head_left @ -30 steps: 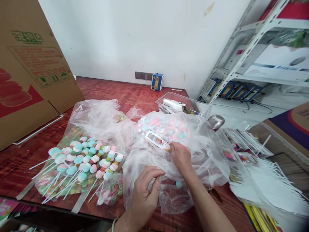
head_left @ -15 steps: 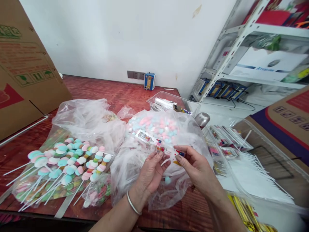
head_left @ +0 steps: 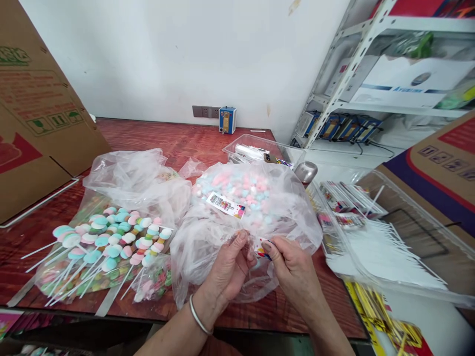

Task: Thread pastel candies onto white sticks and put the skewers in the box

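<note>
My right hand (head_left: pixel 293 262) pinches a small printed card (head_left: pixel 261 247), white with red, blue and yellow marks. My left hand (head_left: pixel 232 262), a silver bangle on its wrist, is closed at the card's other end. Its fingers seem to hold a bit of clear wrapper, partly hidden. Below both hands spreads a big clear plastic bag (head_left: pixel 297 217) of pink, blue and white marshmallows (head_left: pixel 245 185). On that bag lies a second printed label (head_left: pixel 225 205). Left of my hands, several marshmallow skewers (head_left: pixel 107 242) with white sticks rest on a bag of coloured sweets.
At right stands a clear bin (head_left: pixel 345 257) of white sticks and printed packets, with yellow ties (head_left: pixel 374 306) below. A metal scoop (head_left: pixel 306 172) and a clear tray (head_left: pixel 256 143) sit behind the bag. Cardboard boxes (head_left: pixel 40 113) flank the table; a shelf (head_left: pixel 352 64) is at right.
Both hands have moved slightly down and nearer each other with the card. A clear printed piece by my left fingertips no longer shows. The view has shifted a little.
</note>
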### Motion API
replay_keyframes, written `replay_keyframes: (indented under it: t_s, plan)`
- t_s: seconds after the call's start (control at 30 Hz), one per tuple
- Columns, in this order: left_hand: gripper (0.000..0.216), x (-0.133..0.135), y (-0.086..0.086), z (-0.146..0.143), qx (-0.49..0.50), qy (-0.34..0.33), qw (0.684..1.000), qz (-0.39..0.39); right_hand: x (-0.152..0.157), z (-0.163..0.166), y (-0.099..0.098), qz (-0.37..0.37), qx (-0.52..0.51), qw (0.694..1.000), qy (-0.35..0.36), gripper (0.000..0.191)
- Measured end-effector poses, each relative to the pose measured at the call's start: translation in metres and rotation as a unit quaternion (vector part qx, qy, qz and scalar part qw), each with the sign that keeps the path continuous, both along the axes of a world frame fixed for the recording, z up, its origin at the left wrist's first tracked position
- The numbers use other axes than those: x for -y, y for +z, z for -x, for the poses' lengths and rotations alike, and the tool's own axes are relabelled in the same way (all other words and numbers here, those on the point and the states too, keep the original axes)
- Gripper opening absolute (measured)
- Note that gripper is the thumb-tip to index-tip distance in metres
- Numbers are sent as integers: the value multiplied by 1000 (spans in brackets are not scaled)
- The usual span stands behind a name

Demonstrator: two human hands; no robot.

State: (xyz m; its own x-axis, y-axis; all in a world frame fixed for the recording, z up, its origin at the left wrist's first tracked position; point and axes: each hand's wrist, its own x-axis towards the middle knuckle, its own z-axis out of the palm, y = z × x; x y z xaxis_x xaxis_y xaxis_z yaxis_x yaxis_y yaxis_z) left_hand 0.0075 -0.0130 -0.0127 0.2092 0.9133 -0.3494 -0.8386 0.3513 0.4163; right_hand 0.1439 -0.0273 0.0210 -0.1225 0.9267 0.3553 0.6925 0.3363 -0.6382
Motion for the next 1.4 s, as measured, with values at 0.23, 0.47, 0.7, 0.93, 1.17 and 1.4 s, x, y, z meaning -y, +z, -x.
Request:
replay_keyframes:
  t_s: [0.23, 0.47, 0.7, 0.93, 1.17, 1.4]
  plan:
    - [26, -2, -9, 2, 63, 58, 993, 78, 17, 5, 1, 1, -140, 989, -46, 38]
    - [25, -2, -13, 8, 80, 62, 992, 73, 40, 20, -10, -107, -76, 991, 1, 29]
    - [28, 6, -8, 14, 81, 69, 992, 62, 37, 34, -18, -79, -76, 994, 12, 24]
    - [35, 18, 0, 26, 30, 21, 999, -5, 36, 38, -19, 10, -156, 987, 43, 21]
    - [40, 49, 18, 115, -66, 141, 987, -31, 38, 80, -28, 158, -336, 925, 85, 31]
    - [33, 103, 46, 243, -147, 380, 906, -113, 45, 227, -43, 543, -453, 681, 191, 42]
